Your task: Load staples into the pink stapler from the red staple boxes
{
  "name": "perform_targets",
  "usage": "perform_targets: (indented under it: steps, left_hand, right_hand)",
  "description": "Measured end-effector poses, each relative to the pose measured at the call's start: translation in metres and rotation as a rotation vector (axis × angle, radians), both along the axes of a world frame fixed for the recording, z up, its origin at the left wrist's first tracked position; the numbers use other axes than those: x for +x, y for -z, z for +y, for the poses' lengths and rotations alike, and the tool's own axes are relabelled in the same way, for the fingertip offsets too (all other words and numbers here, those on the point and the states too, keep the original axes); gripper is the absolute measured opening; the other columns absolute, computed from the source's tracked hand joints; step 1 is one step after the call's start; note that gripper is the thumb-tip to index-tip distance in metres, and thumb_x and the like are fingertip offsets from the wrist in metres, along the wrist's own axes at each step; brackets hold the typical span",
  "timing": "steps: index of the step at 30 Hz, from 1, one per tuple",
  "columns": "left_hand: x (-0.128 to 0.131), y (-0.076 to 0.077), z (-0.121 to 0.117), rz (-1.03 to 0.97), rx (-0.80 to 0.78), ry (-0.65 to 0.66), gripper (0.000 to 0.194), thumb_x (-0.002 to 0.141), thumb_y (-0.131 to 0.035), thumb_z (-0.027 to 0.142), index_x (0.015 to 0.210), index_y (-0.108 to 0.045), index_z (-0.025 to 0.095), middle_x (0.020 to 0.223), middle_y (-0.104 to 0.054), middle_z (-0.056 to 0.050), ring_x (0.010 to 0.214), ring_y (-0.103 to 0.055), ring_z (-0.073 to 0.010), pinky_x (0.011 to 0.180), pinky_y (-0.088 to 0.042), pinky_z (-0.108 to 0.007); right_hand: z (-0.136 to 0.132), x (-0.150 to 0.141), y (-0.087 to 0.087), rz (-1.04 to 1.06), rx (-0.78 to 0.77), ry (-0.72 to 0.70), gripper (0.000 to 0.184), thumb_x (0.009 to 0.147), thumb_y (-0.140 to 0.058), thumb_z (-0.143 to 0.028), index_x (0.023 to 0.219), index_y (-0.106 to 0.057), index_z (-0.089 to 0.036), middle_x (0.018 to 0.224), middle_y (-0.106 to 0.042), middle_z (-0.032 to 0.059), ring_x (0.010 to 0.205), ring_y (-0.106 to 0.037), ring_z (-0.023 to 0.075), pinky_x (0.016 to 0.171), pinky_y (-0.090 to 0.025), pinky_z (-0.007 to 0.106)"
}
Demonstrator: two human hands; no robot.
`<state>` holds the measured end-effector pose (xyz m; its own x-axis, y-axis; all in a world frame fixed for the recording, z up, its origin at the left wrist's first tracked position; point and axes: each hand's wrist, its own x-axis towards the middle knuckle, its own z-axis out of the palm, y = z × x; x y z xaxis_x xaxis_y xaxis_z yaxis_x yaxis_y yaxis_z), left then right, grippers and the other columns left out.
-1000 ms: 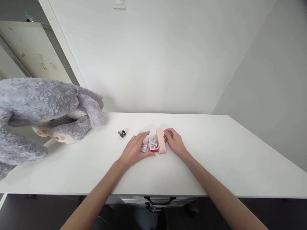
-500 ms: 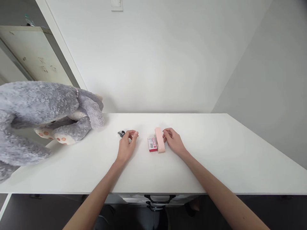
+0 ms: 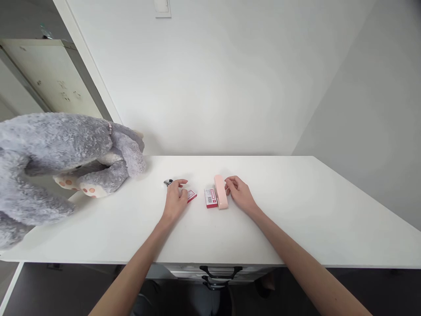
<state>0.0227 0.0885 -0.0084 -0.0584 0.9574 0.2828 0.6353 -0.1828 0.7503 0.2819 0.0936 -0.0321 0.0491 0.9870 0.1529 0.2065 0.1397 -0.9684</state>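
Observation:
A pale pink stapler [image 3: 221,192] lies lengthwise on the white tabletop, pointing away from me. Against its left side sits a small red-and-white box [image 3: 210,198] with a printed label and barcode. A second, similar box [image 3: 191,195] lies tilted on the table, partly hidden by my left hand [image 3: 176,199]. That hand's thumb is at the box, and its index finger stretches out apart from it. My right hand [image 3: 240,193] has its fingers curled in at the stapler's right side; whether they touch it or hold something small is hidden.
Beyond my left fingers lies a small black-and-clear object [image 3: 168,181], partly covered. A large grey plush toy [image 3: 66,145] takes up the table's left end. A wall [image 3: 213,87] rises behind the table [image 3: 289,206]; drawer handles [image 3: 221,273] show below its front edge.
My left hand's thumb and index finger have spread, and the second box now shows on the table beside them. The right hand and stapler have not visibly moved against each other.

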Motion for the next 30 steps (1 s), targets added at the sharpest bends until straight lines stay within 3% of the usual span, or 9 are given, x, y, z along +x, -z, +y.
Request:
perform_targets:
  steps: [4,10,18,23,30]
  left_hand:
    - [0.001,0.001,-0.001,0.104,0.068,-0.095,0.030,0.081,-0.055,0.021,0.111,-0.060,0.022,0.119,-0.057,-0.009,0.082,-0.061,-0.0199,0.086,-0.054,-0.043]
    - [0.004,-0.004,-0.005,0.119,0.028,-0.020,0.024,0.082,-0.059,0.028,0.106,-0.060,0.023,0.109,-0.065,-0.003,0.064,-0.058,-0.0149,0.077,-0.053,-0.039]
    - [0.007,-0.008,-0.011,0.179,-0.019,0.006,0.023,0.088,-0.056,0.036,0.107,-0.062,0.027,0.062,-0.057,0.005,0.063,-0.062,-0.0203,0.066,-0.046,-0.034]
    - [0.009,-0.010,-0.012,0.112,-0.100,0.111,0.031,0.087,-0.057,0.040,0.114,-0.061,0.026,0.061,-0.057,0.006,0.063,-0.062,-0.0195,0.064,-0.046,-0.032]
    - [0.007,-0.008,-0.009,0.076,-0.133,0.212,0.051,0.074,-0.069,0.037,0.121,-0.057,0.023,0.072,-0.057,0.005,0.069,-0.062,-0.0181,0.065,-0.049,-0.031]
  right_hand:
    - [0.001,0.000,0.001,0.000,0.000,0.001,0.035,0.095,-0.053,-0.059,0.100,-0.061,-0.026,0.088,-0.071,0.0019,0.074,-0.066,0.0194,0.075,-0.050,0.035]
    - [0.000,0.000,0.000,-0.006,0.004,-0.007,0.034,0.095,-0.052,-0.058,0.100,-0.061,-0.026,0.088,-0.071,0.0018,0.074,-0.067,0.0194,0.077,-0.051,0.036]
    - [-0.002,0.000,-0.001,-0.005,0.015,-0.012,0.035,0.095,-0.052,-0.059,0.099,-0.061,-0.025,0.086,-0.071,0.0015,0.073,-0.066,0.0195,0.077,-0.051,0.036]
    - [-0.001,-0.001,0.000,-0.010,0.009,-0.007,0.033,0.096,-0.052,-0.057,0.099,-0.061,-0.025,0.086,-0.071,0.0020,0.074,-0.066,0.0199,0.077,-0.051,0.037]
    - [-0.002,0.000,-0.001,-0.007,0.008,-0.008,0.034,0.095,-0.053,-0.058,0.098,-0.062,-0.026,0.085,-0.071,0.0017,0.073,-0.066,0.0199,0.076,-0.051,0.036]
